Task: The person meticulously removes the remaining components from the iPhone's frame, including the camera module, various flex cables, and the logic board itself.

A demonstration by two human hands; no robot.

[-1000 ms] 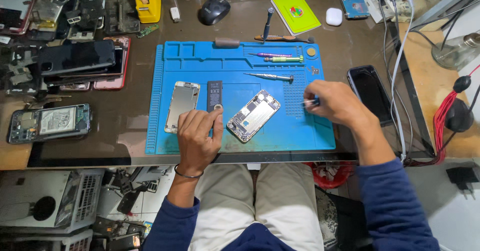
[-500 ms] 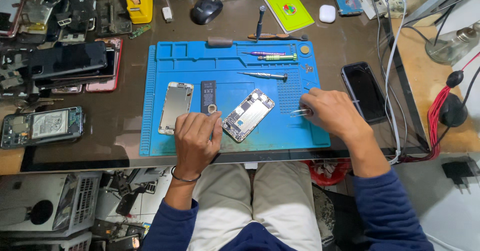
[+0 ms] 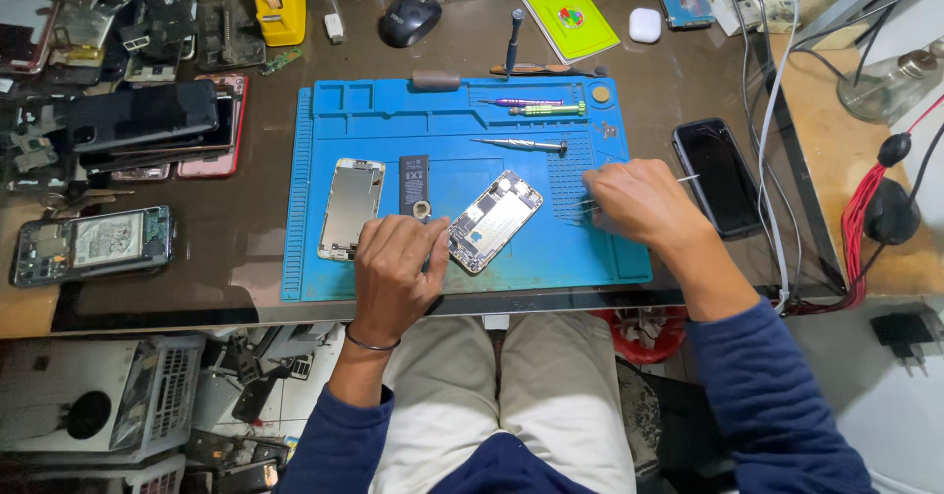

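Your left hand [image 3: 393,268] is pinning the opened phone [image 3: 495,220] on the blue mat [image 3: 590,258]; your right hand [image 3: 634,202] is pinching tweezers [image 3: 678,179] beside it. Battery [image 3: 414,184] and screen [image 3: 352,208] are lying out; internals remaining.

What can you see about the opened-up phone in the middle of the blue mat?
The opened phone lies flat and tilted on the blue mat, its inside facing up. It has a silvery metal frame with rounded corners. Inside are small dark and shiny parts packed close together, too small to name. The left hand rests at its lower left end, fingers touching its edge. A black battery lies just to its left, and a second silvery phone frame lies further left. The right hand is off to its right, not touching it.
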